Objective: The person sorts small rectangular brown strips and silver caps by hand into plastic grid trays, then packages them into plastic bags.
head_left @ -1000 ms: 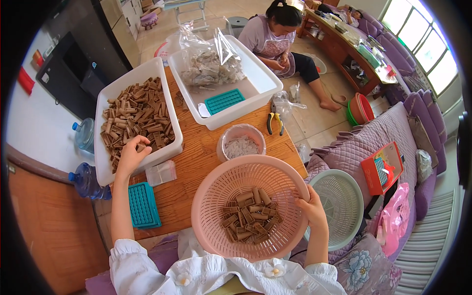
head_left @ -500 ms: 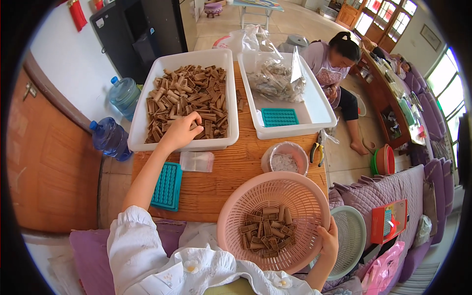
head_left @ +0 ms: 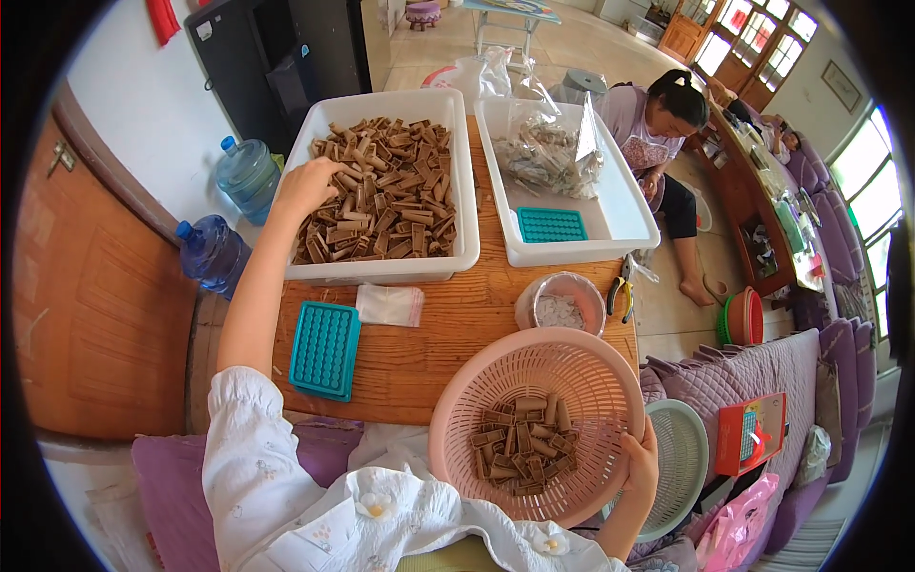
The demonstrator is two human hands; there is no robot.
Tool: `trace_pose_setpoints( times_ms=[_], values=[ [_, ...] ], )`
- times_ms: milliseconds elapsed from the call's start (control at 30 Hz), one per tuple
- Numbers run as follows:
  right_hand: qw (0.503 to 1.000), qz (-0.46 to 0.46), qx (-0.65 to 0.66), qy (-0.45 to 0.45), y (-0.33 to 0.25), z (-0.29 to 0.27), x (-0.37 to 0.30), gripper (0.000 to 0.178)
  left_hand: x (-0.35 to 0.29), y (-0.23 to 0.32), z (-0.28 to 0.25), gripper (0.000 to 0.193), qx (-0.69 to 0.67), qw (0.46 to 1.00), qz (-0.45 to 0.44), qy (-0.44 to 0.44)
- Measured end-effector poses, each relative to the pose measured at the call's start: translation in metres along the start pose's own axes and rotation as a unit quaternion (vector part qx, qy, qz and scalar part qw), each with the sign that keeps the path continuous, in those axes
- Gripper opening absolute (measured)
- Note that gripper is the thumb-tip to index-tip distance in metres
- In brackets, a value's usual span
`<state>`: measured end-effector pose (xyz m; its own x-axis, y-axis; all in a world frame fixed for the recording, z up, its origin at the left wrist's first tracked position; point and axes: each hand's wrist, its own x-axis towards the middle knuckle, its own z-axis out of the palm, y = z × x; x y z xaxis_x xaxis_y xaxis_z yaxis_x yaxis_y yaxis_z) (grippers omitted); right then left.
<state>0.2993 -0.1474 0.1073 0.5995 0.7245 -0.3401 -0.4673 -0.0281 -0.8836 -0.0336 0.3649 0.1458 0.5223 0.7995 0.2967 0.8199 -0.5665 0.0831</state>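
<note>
My left hand (head_left: 310, 184) reaches over the left side of a white tub (head_left: 464, 250) heaped with short, brown, trough-shaped pieces (head_left: 400, 191). Its fingers curl down against the heap, and whatever lies between them is hidden. My right hand (head_left: 640, 464) grips the right rim of a pink slotted basket (head_left: 596, 400), thumb inside. This basket tilts toward me at the table's near edge, with a small pile of the same brown pieces (head_left: 524, 443) at its bottom.
On the wooden table (head_left: 419, 367) lie a teal ridged tray (head_left: 324, 351), clear bags (head_left: 389, 305), a tub of whitish bits (head_left: 560, 310) and pliers (head_left: 620, 291). Another white tub (head_left: 629, 214) holds bagged pieces. A person (head_left: 658, 124) sits beyond it; a green basket (head_left: 681, 448) is at right.
My left hand has moved away and leftward across the heap, from the tub's near side to its left side. My right hand still holds the pink basket. The whole view has shifted slightly.
</note>
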Motion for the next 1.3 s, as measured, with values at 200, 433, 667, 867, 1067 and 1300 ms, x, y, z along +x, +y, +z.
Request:
trace_pose_setpoints(
  times_ms=[200, 433, 667, 867, 1067, 1300],
  values=[
    [1.000, -0.001, 0.001, 0.004, -0.001, 0.005, -0.002, 0.042, 0.004, 0.006, -0.004, 0.034, 0.039, 0.997, -0.013, -0.064],
    [1.000, 0.004, -0.002, -0.025, -0.004, 0.020, 0.006, 0.040, -0.012, 0.027, -0.050, 0.022, -0.099, 0.992, 0.031, -0.075],
    [0.999, 0.018, -0.013, -0.030, -0.007, 0.030, 0.012, 0.041, -0.076, 0.191, -0.085, 0.016, -0.401, 0.865, 0.225, -0.202],
    [1.000, 0.012, -0.008, -0.027, -0.008, 0.035, 0.009, 0.043, -0.173, 0.261, -0.055, 0.040, -0.186, 0.779, 0.482, -0.356],
    [0.999, 0.013, -0.001, -0.033, -0.007, 0.033, 0.012, 0.046, -0.122, 0.226, -0.070, 0.049, -0.346, 0.818, 0.436, -0.148],
    [1.000, 0.016, 0.003, -0.025, -0.007, 0.030, 0.009, 0.045, -0.011, 0.089, -0.046, 0.040, -0.051, 0.985, -0.003, -0.165]
  ],
)
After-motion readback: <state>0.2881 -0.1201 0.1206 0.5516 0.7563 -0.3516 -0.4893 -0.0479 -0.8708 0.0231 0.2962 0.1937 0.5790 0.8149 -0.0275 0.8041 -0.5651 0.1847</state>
